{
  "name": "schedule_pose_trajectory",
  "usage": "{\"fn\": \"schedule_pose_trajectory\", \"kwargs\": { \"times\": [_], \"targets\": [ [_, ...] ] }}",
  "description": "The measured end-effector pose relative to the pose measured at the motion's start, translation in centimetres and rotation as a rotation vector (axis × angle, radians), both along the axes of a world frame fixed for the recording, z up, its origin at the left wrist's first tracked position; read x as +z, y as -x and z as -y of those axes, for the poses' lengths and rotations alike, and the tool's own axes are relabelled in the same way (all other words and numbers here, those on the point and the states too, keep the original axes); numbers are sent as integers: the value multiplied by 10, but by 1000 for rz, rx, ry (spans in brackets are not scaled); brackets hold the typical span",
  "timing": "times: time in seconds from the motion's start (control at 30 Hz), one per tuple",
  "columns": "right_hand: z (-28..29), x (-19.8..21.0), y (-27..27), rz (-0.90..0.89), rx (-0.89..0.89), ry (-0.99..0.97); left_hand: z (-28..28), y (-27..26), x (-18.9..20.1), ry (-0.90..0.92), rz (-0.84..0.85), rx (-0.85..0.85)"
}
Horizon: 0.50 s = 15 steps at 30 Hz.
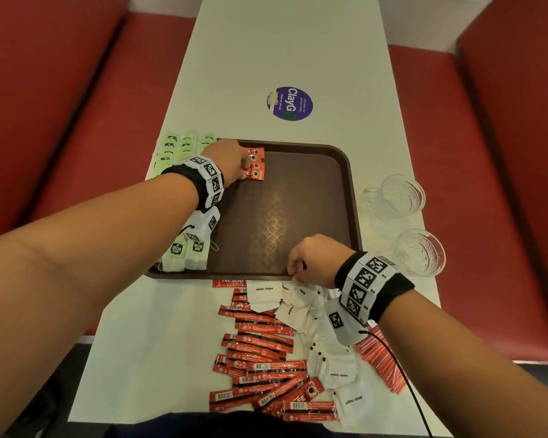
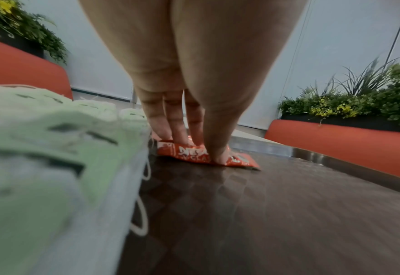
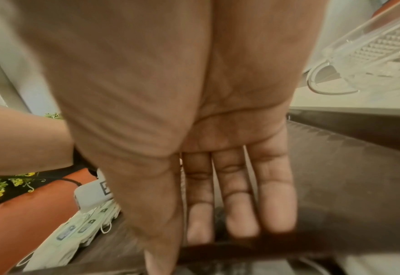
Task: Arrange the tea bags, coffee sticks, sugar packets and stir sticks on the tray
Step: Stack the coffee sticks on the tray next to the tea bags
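A brown tray (image 1: 282, 200) lies across the white table. At its far left corner my left hand (image 1: 238, 159) presses straight fingers and thumb on a few red coffee sticks (image 1: 257, 167); in the left wrist view the thumb (image 2: 217, 154) sits on the nearest coffee stick (image 2: 185, 153). White tea bags (image 1: 187, 251) line the tray's left side. My right hand (image 1: 295, 268) pinches the tray's near rim (image 3: 229, 249), fingers (image 3: 241, 219) inside, thumb outside. On the table near me lie loose coffee sticks (image 1: 260, 352), sugar packets (image 1: 264, 294) and striped stir sticks (image 1: 383, 361).
Green tea bags (image 1: 181, 147) are heaped on the table beyond the tray's far left corner. Two glass cups (image 1: 399, 194) (image 1: 421, 251) stand right of the tray. A purple sticker (image 1: 293, 104) marks the far table. Red benches flank both sides.
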State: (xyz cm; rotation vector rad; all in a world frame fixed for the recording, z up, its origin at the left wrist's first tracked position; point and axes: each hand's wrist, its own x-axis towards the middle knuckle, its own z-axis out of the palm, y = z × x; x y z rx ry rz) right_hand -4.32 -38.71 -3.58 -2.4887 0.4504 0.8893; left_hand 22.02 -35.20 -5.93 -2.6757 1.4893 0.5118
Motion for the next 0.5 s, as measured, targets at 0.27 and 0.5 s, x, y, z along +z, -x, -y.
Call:
{"fn": "schedule_pose_trajectory", "kwargs": {
  "times": [0.27,0.5],
  "targets": [
    [-15,4,11,152,-15,34,-57,44,40,292,-69,-80],
    [-54,3,28,201,120,32,-143,119,49,53,-191,-293]
  ]
}}
